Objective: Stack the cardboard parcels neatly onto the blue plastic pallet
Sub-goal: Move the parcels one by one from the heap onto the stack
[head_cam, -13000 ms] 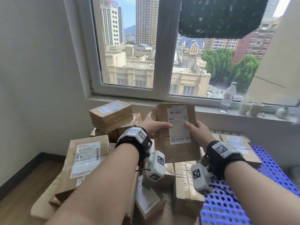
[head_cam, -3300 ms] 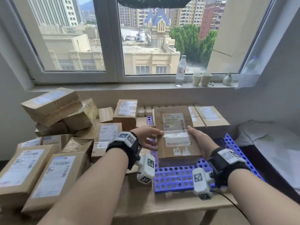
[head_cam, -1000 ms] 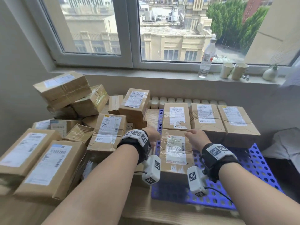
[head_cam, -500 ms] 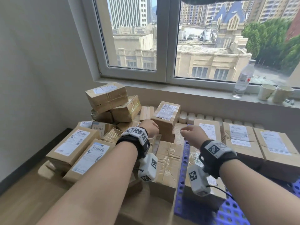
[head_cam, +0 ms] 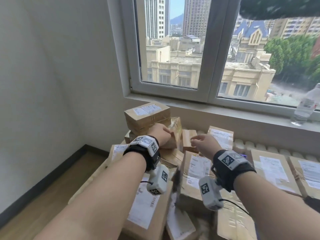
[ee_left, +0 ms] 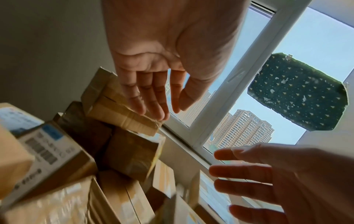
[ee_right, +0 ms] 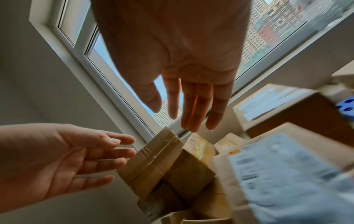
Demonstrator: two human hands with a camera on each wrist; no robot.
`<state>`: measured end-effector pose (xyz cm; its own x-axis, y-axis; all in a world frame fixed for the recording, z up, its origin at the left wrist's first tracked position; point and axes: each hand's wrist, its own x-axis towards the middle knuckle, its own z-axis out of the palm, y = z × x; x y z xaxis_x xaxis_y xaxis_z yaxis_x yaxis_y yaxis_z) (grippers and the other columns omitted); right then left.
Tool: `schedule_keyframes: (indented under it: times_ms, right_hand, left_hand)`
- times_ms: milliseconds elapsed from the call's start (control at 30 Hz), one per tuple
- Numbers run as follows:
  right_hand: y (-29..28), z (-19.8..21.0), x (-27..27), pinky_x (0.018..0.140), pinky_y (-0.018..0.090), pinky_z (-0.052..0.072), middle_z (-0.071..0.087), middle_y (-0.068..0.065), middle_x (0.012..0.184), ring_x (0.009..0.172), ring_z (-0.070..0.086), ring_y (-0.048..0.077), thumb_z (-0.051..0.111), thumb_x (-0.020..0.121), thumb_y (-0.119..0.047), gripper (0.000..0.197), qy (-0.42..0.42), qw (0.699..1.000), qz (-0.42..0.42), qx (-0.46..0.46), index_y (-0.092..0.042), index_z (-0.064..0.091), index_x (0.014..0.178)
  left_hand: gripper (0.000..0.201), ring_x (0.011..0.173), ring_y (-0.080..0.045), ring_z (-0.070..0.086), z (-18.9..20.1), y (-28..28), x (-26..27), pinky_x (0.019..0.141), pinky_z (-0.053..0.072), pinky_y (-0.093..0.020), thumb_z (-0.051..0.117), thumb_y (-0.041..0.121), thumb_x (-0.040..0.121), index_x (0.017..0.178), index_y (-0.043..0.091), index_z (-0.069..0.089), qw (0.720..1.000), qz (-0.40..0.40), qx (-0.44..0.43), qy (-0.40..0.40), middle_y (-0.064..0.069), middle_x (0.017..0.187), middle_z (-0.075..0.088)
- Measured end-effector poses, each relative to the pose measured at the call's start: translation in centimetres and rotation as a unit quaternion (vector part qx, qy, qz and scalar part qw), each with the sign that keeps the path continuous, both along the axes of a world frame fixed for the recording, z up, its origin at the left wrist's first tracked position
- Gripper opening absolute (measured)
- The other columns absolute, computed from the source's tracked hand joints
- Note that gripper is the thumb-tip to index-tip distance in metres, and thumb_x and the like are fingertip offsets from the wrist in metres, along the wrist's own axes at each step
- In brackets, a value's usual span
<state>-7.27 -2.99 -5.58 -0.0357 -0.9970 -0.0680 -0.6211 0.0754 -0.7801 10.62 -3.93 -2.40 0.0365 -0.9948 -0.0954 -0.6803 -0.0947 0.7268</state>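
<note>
**Empty hands reaching for the next parcel**

Both hands are open and hold nothing. In the head view, the left hand (head_cam: 160,135) is stretched forward to the heap of cardboard parcels under the window (head_cam: 173,49), just at the lower front edge of the top parcel (head_cam: 147,116), which sits highest on the heap with a white label facing up. Whether the fingers already touch it cannot be told from here. The right hand (head_cam: 205,143) hangs in the air beside it, over a smaller box, fingers loosely bent. Labelled parcels (head_cam: 270,170) lie flat in a row to the right; the blue pallet beneath them is almost wholly hidden in this view.

In the left wrist view, the left hand's fingers (ee_left: 151,97) are straight and together, tips at the taped edge of the top parcel (ee_left: 118,109), possibly brushing it. The right hand (ee_left: 277,181) shows lower right, fingers spread, apart from any box.

In the right wrist view, the right hand's fingers (ee_right: 195,103) point straight ahead toward the window, above the heap and clear of it. The left hand (ee_right: 63,157) comes in from the left, palm turned inward, near the taped side of the top parcel (ee_right: 153,156). A small patch of the blue pallet (ee_right: 346,106) shows at the right edge.

Judging from this, the step is picking up the top parcel. It would go best with a palm on each opposite side, lifted straight up so the loose boxes beneath are not dragged over.
</note>
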Motion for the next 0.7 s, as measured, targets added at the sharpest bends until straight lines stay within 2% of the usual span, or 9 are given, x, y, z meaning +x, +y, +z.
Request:
schedule_keyframes:
  times_ms: [100,200,267,300,400,533,633,700]
  right_hand:
    - [-2.5,0.6,4.9,0.087,0.044,0.057,0.072,0.009,0.096,0.092,0.069,0.026,0.056,0.091,-0.014,0.022,-0.026,1.000,-0.013,-0.006,-0.008,0.072,0.106]
    - [-4.8,0.5,9.1,0.091,0.044,0.055,0.071,0.007,0.105,0.098,0.067,0.024,0.056,0.092,-0.019,0.023,-0.018,1.000,-0.020,0.001,-0.013,0.071,0.108]
    - [-6.0,0.4,11.4,0.093,0.044,0.054,0.071,0.008,0.107,0.100,0.066,0.024,0.054,0.093,-0.020,0.023,-0.025,0.999,-0.028,0.014,-0.013,0.069,0.109]
    - [-6.6,0.3,12.3,0.093,0.044,0.054,0.071,0.008,0.107,0.100,0.066,0.024,0.054,0.094,-0.020,0.024,-0.025,0.999,-0.033,0.017,-0.012,0.068,0.111]
    - [-8.2,0.3,14.3,0.095,0.045,0.053,0.068,0.007,0.110,0.106,0.064,0.023,0.053,0.096,-0.025,0.029,-0.010,0.999,-0.045,0.029,-0.010,0.066,0.117]
    - [-10.6,0.5,16.1,0.093,0.045,0.054,0.069,0.006,0.111,0.104,0.064,0.023,0.049,0.099,-0.036,0.037,0.022,0.997,-0.045,0.054,-0.011,0.065,0.121]
    - [-12.4,0.0,17.2,0.090,0.044,0.055,0.067,0.006,0.114,0.101,0.064,0.023,0.045,0.098,-0.047,0.047,0.027,0.995,-0.051,0.084,-0.012,0.058,0.127]
    - [-13.2,-0.5,17.8,0.081,0.041,0.059,0.061,0.007,0.123,0.102,0.063,0.025,0.043,0.097,-0.052,0.055,0.004,0.992,-0.063,0.107,-0.012,0.050,0.134]
  left_hand:
    - [0.020,0.103,-0.022,0.066,0.5,-2.9,4.9,0.092,0.052,-0.029,0.058,0.009,0.086,0.089,0.025,0.071,1.000,0.014,-0.023,0.001,-0.002,0.110,0.071]
    - [0.021,0.103,-0.024,0.064,1.0,-6.0,9.2,0.091,0.052,-0.028,0.056,0.007,0.084,0.081,0.023,0.069,0.999,0.028,-0.027,0.001,-0.003,0.108,0.071]
    - [0.021,0.106,-0.027,0.064,1.3,-8.2,11.6,0.095,0.052,-0.033,0.057,0.009,0.083,0.070,0.023,0.065,0.999,0.039,-0.035,0.005,-0.004,0.108,0.071]
    - [0.020,0.107,-0.027,0.064,1.4,-9.1,12.7,0.095,0.052,-0.035,0.057,0.011,0.083,0.072,0.024,0.066,0.998,0.047,-0.039,0.004,-0.004,0.109,0.071]
    - [0.022,0.110,-0.025,0.062,1.7,-11.7,15.2,0.097,0.049,-0.031,0.055,0.015,0.084,0.094,0.027,0.072,0.996,0.066,-0.048,-0.021,0.000,0.114,0.069]
    - [0.030,0.116,-0.023,0.057,1.1,-14.9,17.4,0.094,0.044,-0.029,0.055,0.017,0.085,0.112,0.025,0.065,0.996,0.074,-0.046,-0.034,0.000,0.124,0.063]
    - [0.048,0.128,-0.027,0.047,-0.2,-16.7,17.9,0.105,0.038,-0.034,0.057,0.021,0.086,0.133,0.022,0.050,0.996,0.081,-0.021,-0.029,-0.008,0.138,0.048]
    - [0.062,0.133,-0.030,0.040,-1.0,-17.5,18.0,0.110,0.033,-0.037,0.058,0.023,0.087,0.144,0.020,0.035,0.996,0.092,0.005,-0.019,-0.012,0.144,0.039]
